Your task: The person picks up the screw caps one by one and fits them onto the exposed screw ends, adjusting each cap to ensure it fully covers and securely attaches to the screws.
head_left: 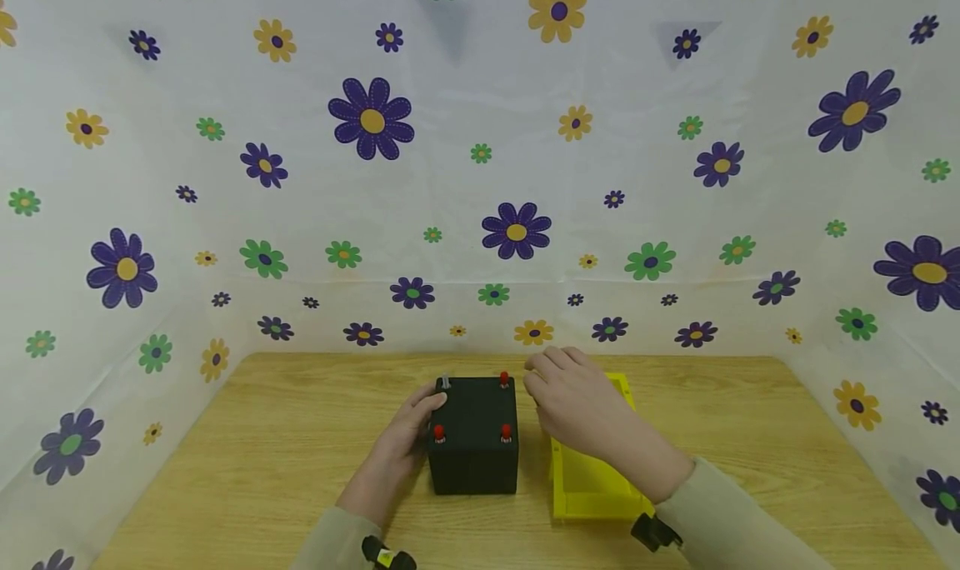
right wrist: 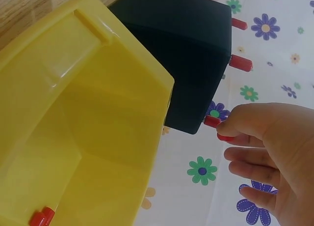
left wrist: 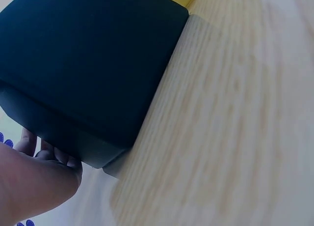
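Observation:
A black box (head_left: 474, 453) stands on the table with small toggle switches on top. Red caps (head_left: 506, 431) cover three of these, while the far-left switch (head_left: 446, 382) shows bare silver. My left hand (head_left: 405, 428) holds the box at its left side, thumb at the top edge near the bare switch; in the left wrist view its fingers (left wrist: 46, 150) lie against the box's side. Right of the box, my right hand (head_left: 573, 399) is raised over a yellow bin (head_left: 600, 505). Between thumb and fingers it pinches a red cap (right wrist: 224, 137), close to the far-right switch's cap (right wrist: 211, 121).
Inside the yellow bin lie red caps (right wrist: 42, 217). The bin stands just right of the box on the wooden table (head_left: 300, 462). A white flowered cloth (head_left: 450, 178) hangs behind and along both sides of the table.

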A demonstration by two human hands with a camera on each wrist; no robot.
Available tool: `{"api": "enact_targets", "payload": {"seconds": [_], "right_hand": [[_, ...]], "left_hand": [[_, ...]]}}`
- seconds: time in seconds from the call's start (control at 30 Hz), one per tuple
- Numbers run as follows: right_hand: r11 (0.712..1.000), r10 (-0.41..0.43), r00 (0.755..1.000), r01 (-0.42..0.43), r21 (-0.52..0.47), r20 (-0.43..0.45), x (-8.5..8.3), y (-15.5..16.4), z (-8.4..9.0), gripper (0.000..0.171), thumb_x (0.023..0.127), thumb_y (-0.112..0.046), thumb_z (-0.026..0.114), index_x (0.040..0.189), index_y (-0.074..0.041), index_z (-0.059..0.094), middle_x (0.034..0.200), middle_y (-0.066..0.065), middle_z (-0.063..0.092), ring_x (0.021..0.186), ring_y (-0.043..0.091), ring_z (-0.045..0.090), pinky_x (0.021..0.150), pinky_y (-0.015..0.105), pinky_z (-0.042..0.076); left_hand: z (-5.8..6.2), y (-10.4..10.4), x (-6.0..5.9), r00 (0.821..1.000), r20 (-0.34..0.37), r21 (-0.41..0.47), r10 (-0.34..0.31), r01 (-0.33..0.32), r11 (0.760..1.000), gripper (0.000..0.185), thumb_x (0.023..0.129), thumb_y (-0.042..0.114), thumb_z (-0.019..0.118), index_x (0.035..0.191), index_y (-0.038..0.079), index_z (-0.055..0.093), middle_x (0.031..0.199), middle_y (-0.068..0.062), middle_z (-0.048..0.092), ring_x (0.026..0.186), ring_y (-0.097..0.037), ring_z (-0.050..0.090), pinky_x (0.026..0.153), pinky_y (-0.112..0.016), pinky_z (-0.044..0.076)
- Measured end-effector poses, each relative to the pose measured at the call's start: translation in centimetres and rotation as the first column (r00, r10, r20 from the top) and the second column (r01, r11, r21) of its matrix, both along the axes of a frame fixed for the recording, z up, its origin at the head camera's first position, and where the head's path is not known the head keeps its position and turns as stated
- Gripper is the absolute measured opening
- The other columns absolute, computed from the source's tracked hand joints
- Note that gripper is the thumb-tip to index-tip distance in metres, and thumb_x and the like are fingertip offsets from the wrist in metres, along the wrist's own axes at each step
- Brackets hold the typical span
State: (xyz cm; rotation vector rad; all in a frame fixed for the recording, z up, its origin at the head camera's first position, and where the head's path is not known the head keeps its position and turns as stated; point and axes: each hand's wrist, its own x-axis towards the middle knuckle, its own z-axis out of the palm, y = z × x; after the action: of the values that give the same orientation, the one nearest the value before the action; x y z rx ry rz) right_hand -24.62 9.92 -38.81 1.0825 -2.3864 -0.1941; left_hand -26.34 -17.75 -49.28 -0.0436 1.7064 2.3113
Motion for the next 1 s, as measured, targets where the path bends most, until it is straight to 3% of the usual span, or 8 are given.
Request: {"api": "enact_targets", "payload": {"seconds": [0.53, 1.0], "right_hand": [[1.0, 0.012, 1.0, -0.013, -0.015, -0.013, -0.35, -0.54, 0.09, 0.019, 0.089, -0.018, 0.082, 0.104, -0.013, 0.072, 0.11, 0.001, 0.072, 0.101, 0.022, 0.062, 0.095, 0.034, 0.054], [1.0, 0.02, 1.0, -0.02, -0.011, -0.01, -0.43, -0.94, 0.28, 0.021, 0.09, -0.02, 0.081, 0.108, -0.014, 0.073, 0.113, 0.002, 0.072, 0.106, 0.022, 0.064, 0.097, 0.035, 0.054]], "left_hand": [[0.13, 0.23, 0.24, 0.999, 0.016, -0.009, 0.045, -0.045, 0.999, 0.064, 0.105, 0.016, 0.053, 0.162, -0.002, 0.032, 0.099, 0.017, 0.075, 0.093, 0.001, 0.07, 0.086, -0.02, 0.056], [-0.2, 0.21, 0.09, 0.999, -0.001, -0.009, 0.045, -0.045, 0.999, 0.063, 0.105, 0.018, 0.055, 0.161, -0.003, 0.034, 0.102, 0.017, 0.075, 0.096, 0.0, 0.07, 0.087, -0.02, 0.056]]}}
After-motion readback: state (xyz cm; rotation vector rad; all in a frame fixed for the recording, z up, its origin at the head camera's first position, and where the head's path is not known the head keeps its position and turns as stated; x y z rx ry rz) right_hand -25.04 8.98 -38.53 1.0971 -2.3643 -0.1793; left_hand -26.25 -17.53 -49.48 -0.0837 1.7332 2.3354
